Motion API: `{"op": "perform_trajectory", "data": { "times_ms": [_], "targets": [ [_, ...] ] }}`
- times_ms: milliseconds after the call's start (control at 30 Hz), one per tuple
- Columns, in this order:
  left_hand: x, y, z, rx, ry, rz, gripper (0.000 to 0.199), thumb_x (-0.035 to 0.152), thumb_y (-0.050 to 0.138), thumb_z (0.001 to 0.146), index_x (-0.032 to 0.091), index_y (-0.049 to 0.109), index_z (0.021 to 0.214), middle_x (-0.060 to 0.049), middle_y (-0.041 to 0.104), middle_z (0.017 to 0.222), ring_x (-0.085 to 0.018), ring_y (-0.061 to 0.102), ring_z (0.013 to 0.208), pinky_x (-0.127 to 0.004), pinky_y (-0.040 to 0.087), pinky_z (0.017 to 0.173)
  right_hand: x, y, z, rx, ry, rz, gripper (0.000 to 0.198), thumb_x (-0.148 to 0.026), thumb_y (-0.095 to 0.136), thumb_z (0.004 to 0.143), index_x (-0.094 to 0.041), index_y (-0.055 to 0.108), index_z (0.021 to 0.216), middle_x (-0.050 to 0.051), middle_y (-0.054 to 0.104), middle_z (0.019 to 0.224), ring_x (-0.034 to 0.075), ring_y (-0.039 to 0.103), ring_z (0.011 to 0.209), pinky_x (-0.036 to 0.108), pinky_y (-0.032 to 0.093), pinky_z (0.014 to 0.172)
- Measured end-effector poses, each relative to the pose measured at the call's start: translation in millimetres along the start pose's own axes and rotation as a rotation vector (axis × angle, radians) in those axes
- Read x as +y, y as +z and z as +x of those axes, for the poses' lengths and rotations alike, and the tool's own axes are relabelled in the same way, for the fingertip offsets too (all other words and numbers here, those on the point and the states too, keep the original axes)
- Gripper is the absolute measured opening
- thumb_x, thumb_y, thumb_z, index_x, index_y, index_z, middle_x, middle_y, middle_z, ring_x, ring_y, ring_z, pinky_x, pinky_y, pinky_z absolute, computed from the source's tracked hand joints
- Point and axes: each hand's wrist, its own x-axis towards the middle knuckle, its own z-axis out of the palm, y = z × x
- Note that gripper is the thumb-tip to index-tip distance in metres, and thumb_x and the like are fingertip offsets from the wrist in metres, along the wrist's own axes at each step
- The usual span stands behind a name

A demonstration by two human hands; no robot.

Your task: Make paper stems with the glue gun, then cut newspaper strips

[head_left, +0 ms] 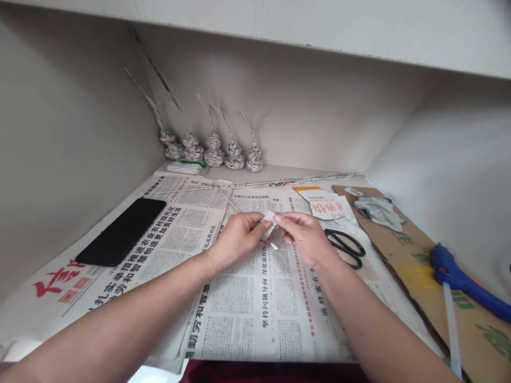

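Left hand: the left hand (238, 235) is closed in a pinch, thumb and fingertips gripping the near end of a small white paper strip (270, 223).
Right hand: the right hand (303, 234) is likewise pinched shut on the same strip from the other side; the fingertips of both hands nearly meet.
Paper strip: held between the two hands just above the worktop, tilted, its lower end poking out below the fingers.
Under the hands: spread newspaper (247, 298) covers the worktop, with black print and red headline characters off to the left.
Just right of the right hand: black scissors (346, 248) lie flat on the newspaper, close to the knuckles.
Beyond the right hand: a white card with orange characters (325, 206) lies near the fingertips.
Farther right: a sheet of brown cardboard (411, 255) carries a crumpled grey scrap (377, 210) and a blue glue gun (463, 279), well apart from the hands.
Left of the left hand: a black phone (122, 231) lies face up on the newspaper, well apart.
Beyond both hands: long thin rolled paper sticks (279, 182) lie across the far edge of the newspaper.
Far back: five small coiled paper figures (213, 151) with upright stems stand in a row against the wall.
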Motion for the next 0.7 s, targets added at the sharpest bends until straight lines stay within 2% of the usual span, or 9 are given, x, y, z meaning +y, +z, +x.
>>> {"op": "perform_trajectory", "data": {
  "times_ms": [167,533,600,700],
  "targets": [
    [0.2,0.1,-0.3,0.003,0.004,0.014,0.03,0.042,0.056,0.088,0.016,0.062,0.074,-0.002,0.063,0.069,-0.016,0.064,0.067,-0.027,0.057,0.061,1.0,3.4,-0.4,0.031,-0.002,0.033,0.026,-0.037,0.086,0.06,-0.016,0.076,0.072,0.0,0.058,0.056,0.008,0.044,0.05,0.021,0.026,0.041],
    [-2.3,-0.1,-1.4,0.005,0.027,0.125,0.029,0.04,0.055,0.088,0.016,0.066,0.075,-0.004,0.069,0.071,-0.016,0.066,0.066,-0.025,0.053,0.06,2.2,10.4,-3.4,0.049,0.03,0.065,0.036,-0.042,0.086,0.058,-0.017,0.06,0.056,-0.007,0.044,0.046,0.005,0.033,0.042,0.022,0.02,0.039],
    [-2.1,-0.2,-1.8,-0.024,0.017,0.103,0.029,0.04,0.055,0.088,0.016,0.067,0.077,-0.004,0.069,0.071,-0.016,0.065,0.065,-0.026,0.053,0.06,2.8,8.7,-2.3,0.041,0.035,0.068,0.036,-0.043,0.085,0.06,-0.017,0.061,0.058,-0.006,0.046,0.048,0.006,0.036,0.043,0.021,0.021,0.039],
    [0.2,-1.2,-1.1,-0.053,-0.025,0.025,0.029,0.041,0.055,0.088,0.016,0.067,0.08,-0.004,0.067,0.071,-0.016,0.065,0.065,-0.027,0.055,0.061,0.1,0.4,0.5,0.014,0.026,0.014,0.033,-0.049,0.079,0.068,-0.017,0.072,0.074,-0.002,0.055,0.058,0.008,0.043,0.05,0.021,0.025,0.041]
  ]
}}
